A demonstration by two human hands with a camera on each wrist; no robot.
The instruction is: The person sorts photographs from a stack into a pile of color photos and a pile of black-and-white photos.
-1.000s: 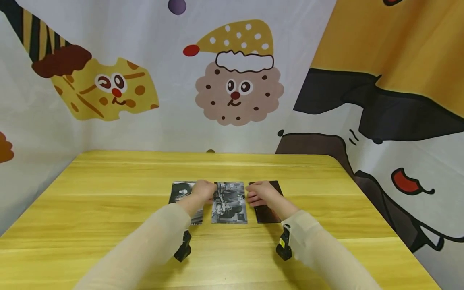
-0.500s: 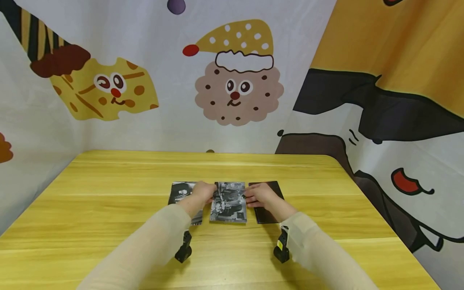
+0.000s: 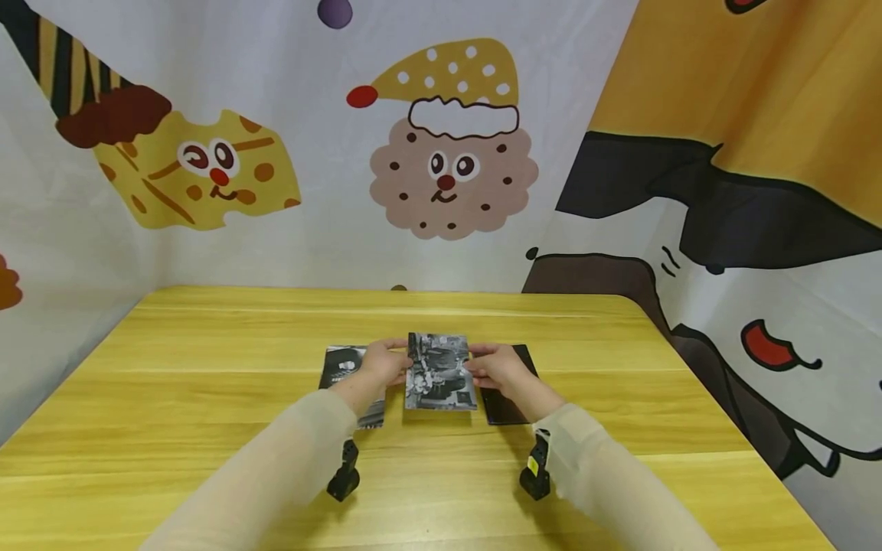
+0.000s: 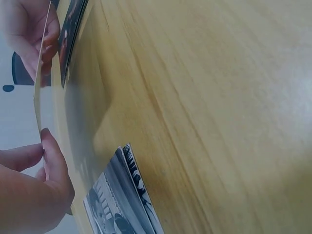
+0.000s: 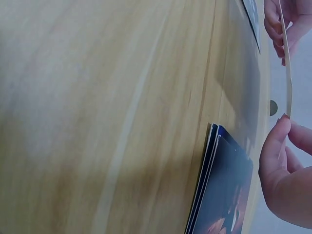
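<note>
A thin black-and-white photo card (image 3: pixel 439 373) is held up off the table, edge-on in both wrist views. My left hand (image 3: pixel 377 371) pinches its left edge between thumb and fingers. On the opposite edge my right hand (image 3: pixel 504 370) pinches it the same way. Under my left forearm lies a small stack of black-and-white cards (image 4: pixel 119 200), partly covered by the hand in the head view. A stack of dark cards (image 5: pixel 224 185) sits below my right hand, its top showing a reddish figure.
The yellow wood-grain table (image 3: pixel 227 337) spreads all around. Behind it hangs a white curtain (image 3: pixel 324 260) printed with cartoon biscuits. Each wrist wears a black camera; the left one (image 3: pixel 344 473) hangs above the table.
Both hands have taken the middle photo card by its sides and raised it from the table. Its near edge now stands higher, with a shadow underneath. The two side stacks have stayed put.
</note>
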